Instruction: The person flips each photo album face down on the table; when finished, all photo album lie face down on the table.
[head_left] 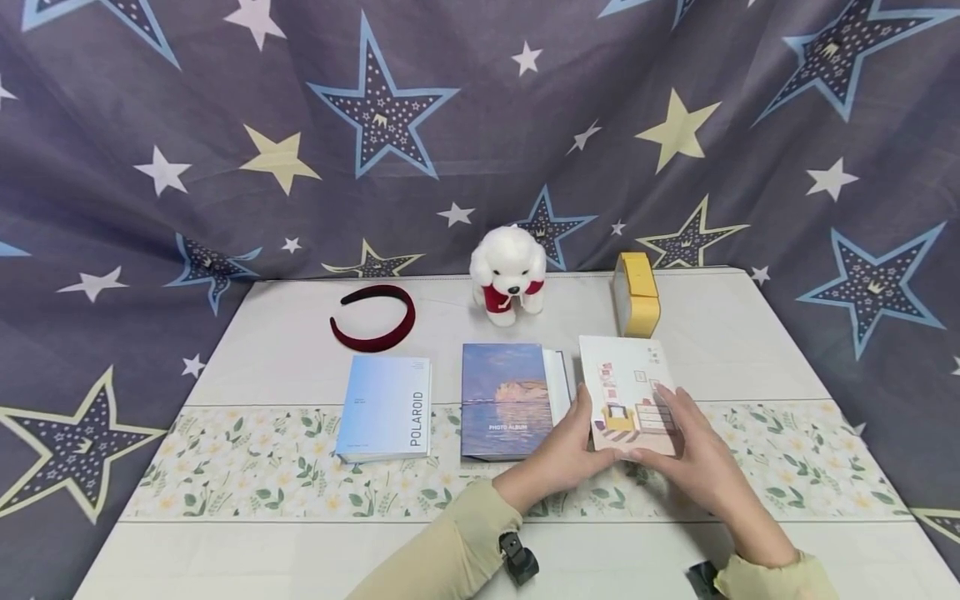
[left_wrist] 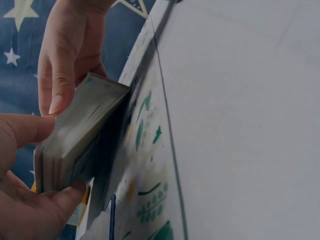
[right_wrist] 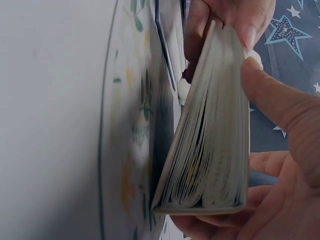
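Both hands hold a thick white album (head_left: 628, 371) with a drawn room scene on its cover, at the right of the table. My left hand (head_left: 564, 450) grips its left side and my right hand (head_left: 703, 457) its right side, the thumbs close together at the near edge. In the right wrist view, the album's many page edges (right_wrist: 210, 130) face the camera, tilted above the floral strip. The left wrist view shows the fingers around its thickness. Just left of it lies a photo album (head_left: 504, 400) with a sea cliff cover, partly behind my left hand.
A light blue album marked POLAROID (head_left: 384, 407) lies farther left. Behind it is a dark red headband (head_left: 405, 321). A white plush dog (head_left: 510, 267) in red stands at the back middle, and a yellow box-like object (head_left: 639, 292) stands behind the held album. A starry curtain (head_left: 450, 125) hangs behind the table.
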